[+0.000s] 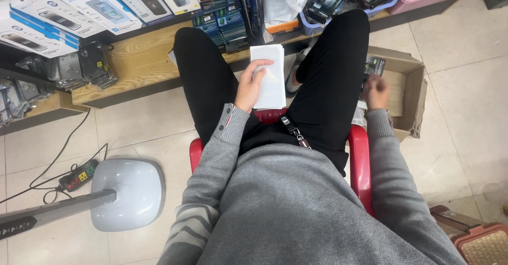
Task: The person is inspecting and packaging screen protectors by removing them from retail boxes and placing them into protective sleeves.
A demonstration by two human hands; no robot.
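Observation:
I sit on a red stool (360, 159) in black trousers and a grey sweater. My left hand (253, 82) grips a stack of flat white packets (270, 77) between my knees, thumb on top. My right hand (377, 91) reaches down to my right into an open cardboard box (410, 93); it is blurred, near a small dark packet (374, 65) at the box's near edge. Whether its fingers hold anything cannot be made out.
A low wooden shelf (137, 64) ahead carries boxed phone accessories and baskets. A white fan base (129, 191) and a power strip (79, 175) with cables lie on the tiled floor at left. A woven-topped stool (484, 244) stands at lower right.

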